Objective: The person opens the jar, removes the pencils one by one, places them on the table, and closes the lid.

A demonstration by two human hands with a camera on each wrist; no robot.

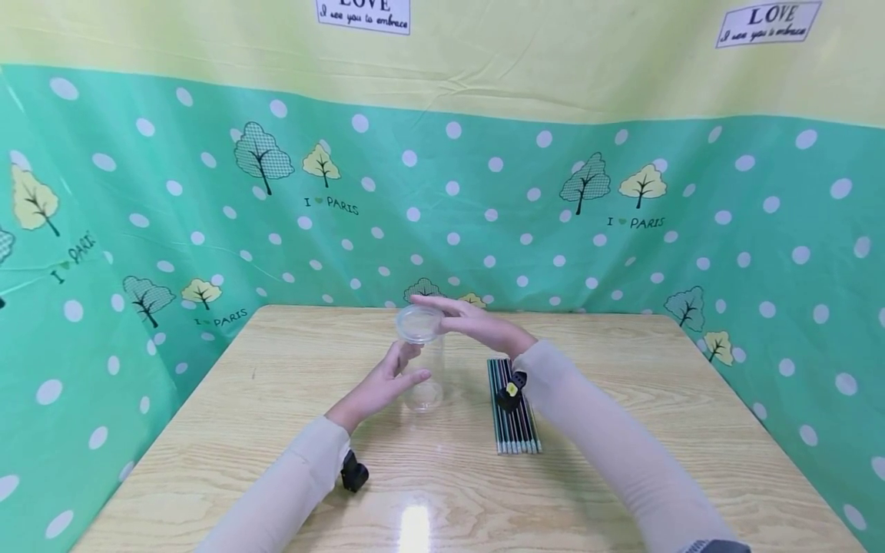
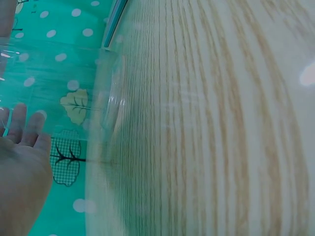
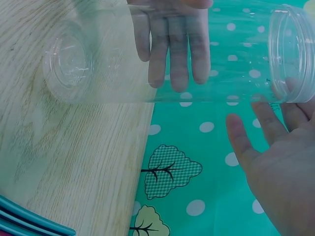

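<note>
A tall clear plastic jar [image 1: 434, 361] stands upright near the middle of the table, with a clear round lid [image 1: 418, 326] at its top. My left hand [image 1: 379, 385] holds the jar from the left, thumb on the near side and fingers behind. Through the wall of the jar, those fingers [image 3: 170, 54] show in the right wrist view, fairly straight. At the top, my right hand [image 1: 477, 322] grips the lid's rim from the right; its lower fingers [image 3: 268, 123] spread apart below it. The right thumb's contact is partly hidden.
A row of dark pencils [image 1: 513, 430] lies just right of the jar, under the right forearm. The wooden table [image 1: 311, 338] meets a green dotted curtain [image 1: 452, 188] at its far edge. Each wrist carries a small black camera [image 1: 354, 471].
</note>
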